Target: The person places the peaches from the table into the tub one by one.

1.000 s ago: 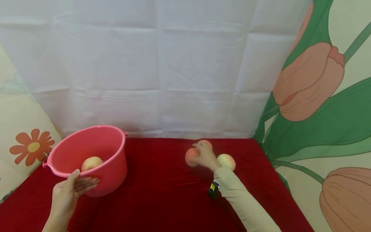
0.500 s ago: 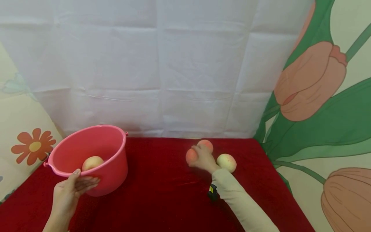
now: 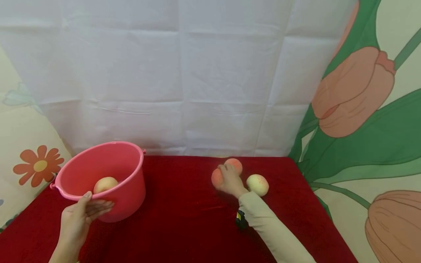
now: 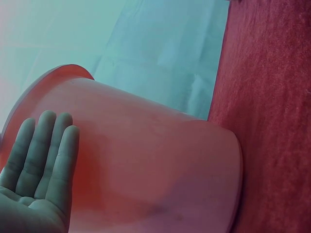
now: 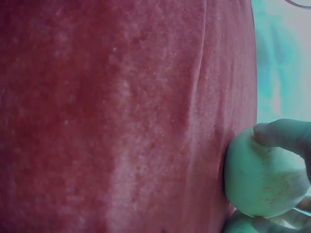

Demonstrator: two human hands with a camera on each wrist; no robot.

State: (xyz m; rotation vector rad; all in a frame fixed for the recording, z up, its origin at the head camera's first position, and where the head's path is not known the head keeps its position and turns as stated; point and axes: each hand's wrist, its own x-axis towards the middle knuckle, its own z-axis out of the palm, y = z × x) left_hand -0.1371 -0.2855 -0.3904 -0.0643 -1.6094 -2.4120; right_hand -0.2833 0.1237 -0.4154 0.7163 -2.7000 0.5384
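In the head view my left hand [image 3: 75,219] holds the near rim of a pink bucket [image 3: 129,202], thumb over the edge. Its fingers [image 4: 63,160] lie straight along the outer wall in the left wrist view. One peach [image 3: 105,184] lies inside the bucket. Over at the right, my right hand [image 3: 231,182] grips a reddish peach [image 3: 217,178], low at the tabletop. The right wrist view has the thumb [image 5: 282,134] and fingers around this peach [image 5: 262,179]. A second reddish peach [image 3: 235,164] sits just behind the hand, partly covered by it. A paler peach [image 3: 258,185] rests beside the wrist.
Dark red cloth [image 3: 177,219] covers the table. A white sheet [image 3: 184,80] hangs behind its back edge. Flower-patterned hangings [image 3: 358,153] flank both sides. On the right wrist is a small black device [image 3: 241,219].
The right hand has shifted very slightly, staying on the same peach. The left hand and the bucket hold their place.
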